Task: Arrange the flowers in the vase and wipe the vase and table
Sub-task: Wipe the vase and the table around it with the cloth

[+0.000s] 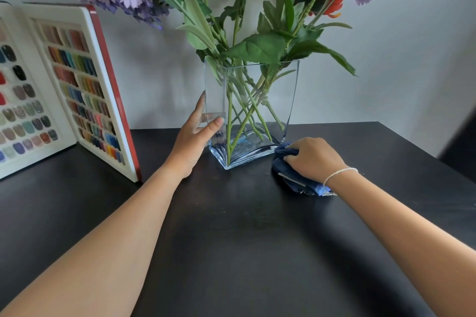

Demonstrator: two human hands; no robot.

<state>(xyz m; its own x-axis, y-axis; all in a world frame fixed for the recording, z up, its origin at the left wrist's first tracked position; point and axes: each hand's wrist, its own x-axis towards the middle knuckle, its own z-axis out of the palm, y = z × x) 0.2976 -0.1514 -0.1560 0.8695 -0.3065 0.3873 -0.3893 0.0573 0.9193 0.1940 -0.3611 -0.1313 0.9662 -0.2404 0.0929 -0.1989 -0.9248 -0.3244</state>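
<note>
The vase (251,113) stands upright near the back of the table (231,239), its flowers (257,20) already in. The left hand (195,136) steadies its left wall, thumb on the front glass and fingers round the side. The right hand (313,158) clenches the cloth (291,177) on the tabletop, touching the vase's lower right corner. That hand looks placed to wipe next; glass lies up-left of its fingers.

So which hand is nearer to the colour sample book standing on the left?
Left. The left hand holds the vase's left side, with bare table between it and the sample book. The right hand grips the blue cloth beyond the vase.
</note>
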